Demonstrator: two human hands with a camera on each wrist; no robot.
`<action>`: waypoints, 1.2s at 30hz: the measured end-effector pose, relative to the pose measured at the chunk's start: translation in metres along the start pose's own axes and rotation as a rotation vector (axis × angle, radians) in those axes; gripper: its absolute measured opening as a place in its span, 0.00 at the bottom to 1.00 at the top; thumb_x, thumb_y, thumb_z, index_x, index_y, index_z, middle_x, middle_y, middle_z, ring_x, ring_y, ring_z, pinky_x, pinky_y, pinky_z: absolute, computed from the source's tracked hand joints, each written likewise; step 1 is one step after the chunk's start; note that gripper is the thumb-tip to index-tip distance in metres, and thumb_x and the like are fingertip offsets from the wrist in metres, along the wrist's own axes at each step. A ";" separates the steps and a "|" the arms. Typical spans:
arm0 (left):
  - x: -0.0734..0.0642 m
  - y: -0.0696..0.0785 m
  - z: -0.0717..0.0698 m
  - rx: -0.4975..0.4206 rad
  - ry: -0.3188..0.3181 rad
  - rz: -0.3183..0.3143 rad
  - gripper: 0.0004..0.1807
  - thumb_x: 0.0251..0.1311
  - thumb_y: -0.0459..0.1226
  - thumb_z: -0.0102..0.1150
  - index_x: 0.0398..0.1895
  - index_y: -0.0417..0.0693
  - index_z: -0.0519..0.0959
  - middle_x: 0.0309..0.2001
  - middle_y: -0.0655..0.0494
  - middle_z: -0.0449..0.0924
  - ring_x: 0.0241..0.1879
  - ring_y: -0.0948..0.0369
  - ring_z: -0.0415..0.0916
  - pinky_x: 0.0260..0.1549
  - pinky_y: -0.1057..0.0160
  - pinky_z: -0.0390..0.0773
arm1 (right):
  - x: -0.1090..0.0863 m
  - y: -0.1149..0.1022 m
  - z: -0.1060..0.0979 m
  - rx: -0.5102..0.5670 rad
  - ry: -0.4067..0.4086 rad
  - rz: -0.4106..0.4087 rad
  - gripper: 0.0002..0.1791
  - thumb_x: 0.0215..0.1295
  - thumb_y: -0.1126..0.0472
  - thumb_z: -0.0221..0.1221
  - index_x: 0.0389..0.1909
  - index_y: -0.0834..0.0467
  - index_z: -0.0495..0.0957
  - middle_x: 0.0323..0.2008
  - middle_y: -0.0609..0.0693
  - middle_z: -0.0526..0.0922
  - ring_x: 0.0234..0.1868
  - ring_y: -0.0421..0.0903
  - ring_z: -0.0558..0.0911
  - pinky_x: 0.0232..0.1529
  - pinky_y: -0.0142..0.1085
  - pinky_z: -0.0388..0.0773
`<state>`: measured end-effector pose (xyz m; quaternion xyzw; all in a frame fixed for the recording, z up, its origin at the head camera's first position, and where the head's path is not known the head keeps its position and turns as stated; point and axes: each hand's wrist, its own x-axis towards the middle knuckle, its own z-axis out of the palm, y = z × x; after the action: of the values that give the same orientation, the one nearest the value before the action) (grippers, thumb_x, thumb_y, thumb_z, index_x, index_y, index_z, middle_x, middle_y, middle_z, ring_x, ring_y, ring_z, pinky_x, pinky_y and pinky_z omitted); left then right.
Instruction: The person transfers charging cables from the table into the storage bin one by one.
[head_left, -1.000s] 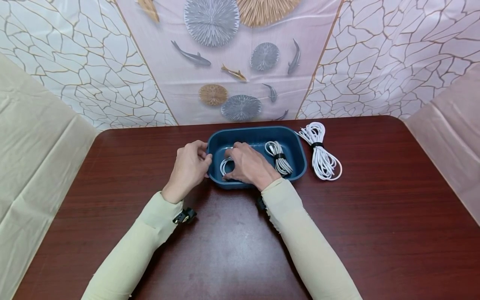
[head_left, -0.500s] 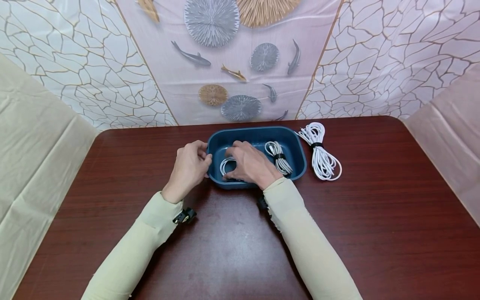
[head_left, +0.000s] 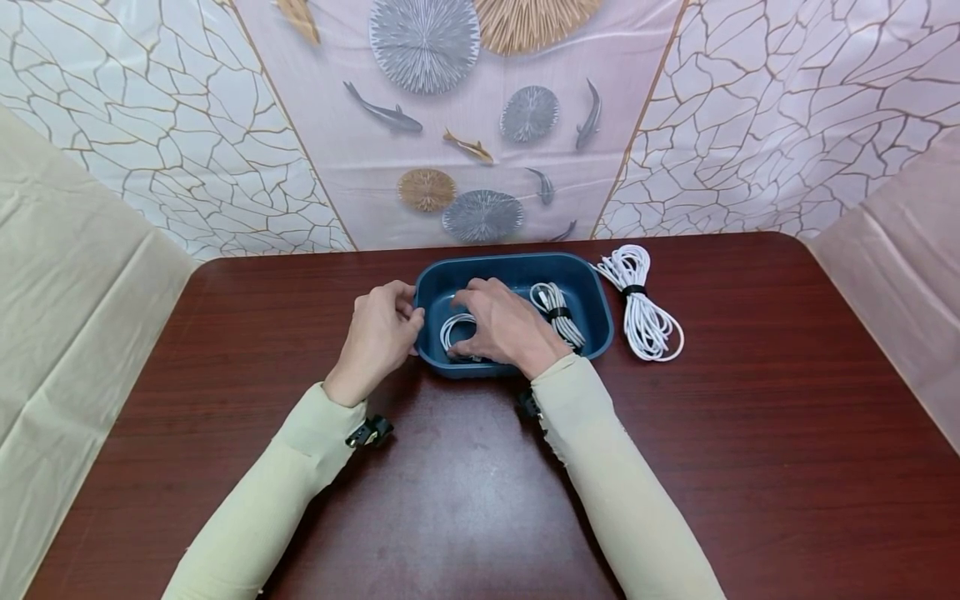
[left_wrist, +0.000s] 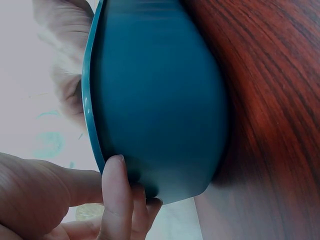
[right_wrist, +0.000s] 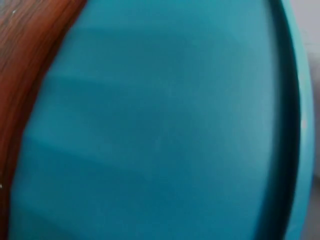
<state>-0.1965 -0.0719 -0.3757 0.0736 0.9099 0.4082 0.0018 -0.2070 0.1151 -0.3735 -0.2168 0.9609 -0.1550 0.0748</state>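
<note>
A dark blue oblong box (head_left: 510,265) stands at the far middle of the table. My left hand (head_left: 380,333) pinches the rim at its left end; in the left wrist view the fingers (left_wrist: 116,187) press the outer wall below the rim. Inside the box, my right hand (head_left: 510,329) curves its thumb and fingers about a coiled white cable (head_left: 447,335); the palm hides most of the coil. A second white cable bundle (head_left: 558,315) with a black strap lies in the right part of the box. The right wrist view shows only the box's outer wall (right_wrist: 160,115).
Right of the box, a larger white cable bundle (head_left: 647,304) with a black strap lies on the dark red-brown table (head_left: 757,400). A patterned cloth (head_left: 375,187) hangs behind the table, and pale cloths flank it on both sides.
My right hand and forearm have shifted slightly to the right within the box, showing a little more of the coiled cable. The left hand and the box have stayed in place.
</note>
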 end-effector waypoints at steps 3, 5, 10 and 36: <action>0.000 0.000 0.000 -0.008 -0.001 0.001 0.19 0.69 0.32 0.59 0.60 0.32 0.77 0.38 0.43 0.83 0.21 0.55 0.84 0.21 0.65 0.87 | -0.001 0.000 -0.001 0.007 0.001 -0.001 0.36 0.58 0.43 0.73 0.65 0.55 0.78 0.61 0.53 0.79 0.62 0.50 0.74 0.69 0.46 0.77; 0.000 0.000 0.000 -0.014 -0.003 -0.001 0.19 0.69 0.32 0.59 0.60 0.32 0.77 0.37 0.43 0.83 0.21 0.55 0.85 0.21 0.65 0.87 | -0.002 0.000 -0.002 0.007 0.004 -0.006 0.36 0.58 0.43 0.73 0.65 0.55 0.79 0.61 0.53 0.79 0.62 0.50 0.75 0.69 0.46 0.77; -0.001 0.000 0.000 -0.020 -0.011 -0.003 0.19 0.69 0.32 0.59 0.61 0.33 0.76 0.38 0.42 0.83 0.21 0.55 0.84 0.22 0.65 0.87 | -0.003 0.002 -0.005 0.003 0.007 -0.013 0.36 0.58 0.43 0.73 0.65 0.55 0.79 0.61 0.53 0.79 0.63 0.51 0.75 0.70 0.46 0.76; -0.001 -0.001 0.001 -0.017 0.005 0.000 0.19 0.69 0.31 0.59 0.60 0.31 0.77 0.38 0.41 0.83 0.22 0.52 0.85 0.21 0.65 0.86 | -0.016 0.010 -0.024 0.084 0.001 0.013 0.36 0.59 0.43 0.72 0.66 0.55 0.77 0.63 0.55 0.78 0.63 0.51 0.75 0.69 0.49 0.76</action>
<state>-0.1958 -0.0715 -0.3769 0.0725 0.9065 0.4161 0.0003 -0.2019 0.1369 -0.3529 -0.2074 0.9549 -0.1948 0.0843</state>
